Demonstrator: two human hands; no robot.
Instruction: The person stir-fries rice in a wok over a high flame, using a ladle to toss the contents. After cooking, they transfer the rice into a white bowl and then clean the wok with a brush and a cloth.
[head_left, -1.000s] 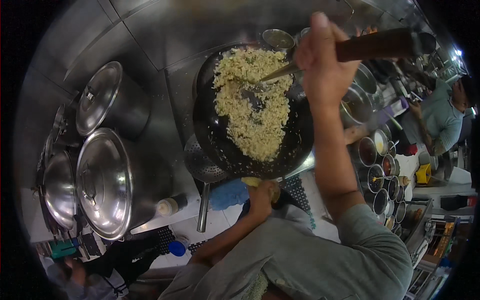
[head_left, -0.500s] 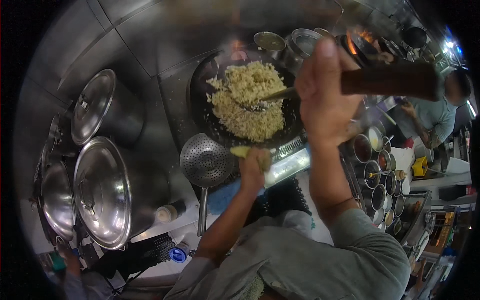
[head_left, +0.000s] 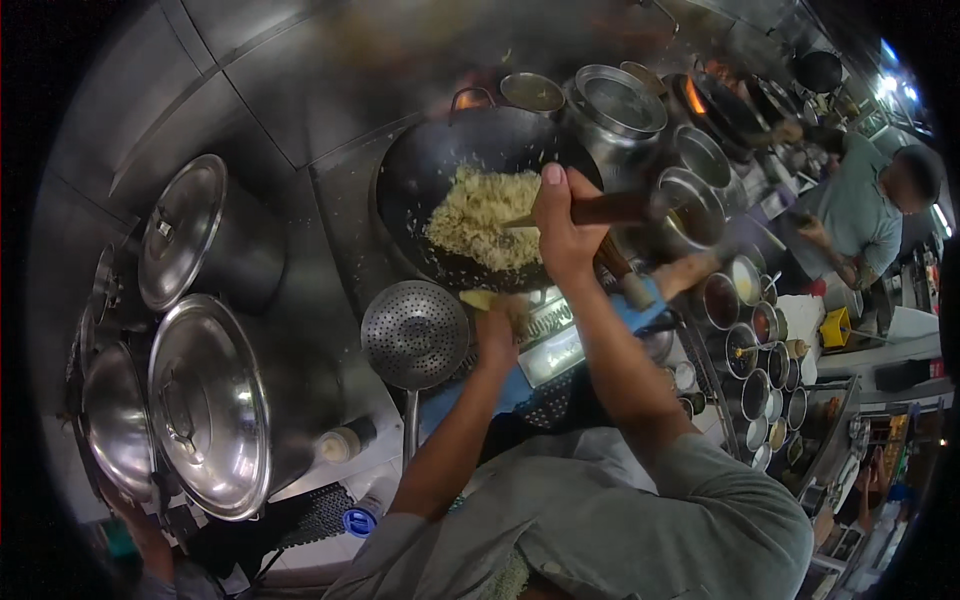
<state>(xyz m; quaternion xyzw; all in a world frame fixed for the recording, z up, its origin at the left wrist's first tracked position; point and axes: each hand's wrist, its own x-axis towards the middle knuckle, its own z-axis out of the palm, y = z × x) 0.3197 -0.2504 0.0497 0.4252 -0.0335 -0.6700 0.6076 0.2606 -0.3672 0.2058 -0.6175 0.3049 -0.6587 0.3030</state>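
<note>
Fried rice [head_left: 482,215] lies in a dark wok [head_left: 405,175], some loose grains blurred by motion. My right hand [head_left: 572,222] is closed around the wooden handle of what looks like a wok ladle [head_left: 610,208], thumb up along it. The ladle's metal shaft points left into the rice; its head is hidden there. At the wok's near edge, my left hand [head_left: 500,325] is closed on a yellow-green cloth [head_left: 478,299] against the rim, fingers blurred. A perforated metal skimmer [head_left: 414,335] rests just left of that hand, its handle toward me.
Large lidded steel pots [head_left: 210,405] stand at the left. Round metal containers [head_left: 620,100] sit beyond the wok, with flame [head_left: 694,95] at another burner. Sauce bowls [head_left: 742,345] line the right. A co-worker [head_left: 865,205] stands far right; another hand [head_left: 690,272] reaches beside my right forearm.
My right hand has moved left and nearer with the ladle. The rice has shifted, and the wok's far loop handle now shows. Another hand has appeared right of my forearm.
</note>
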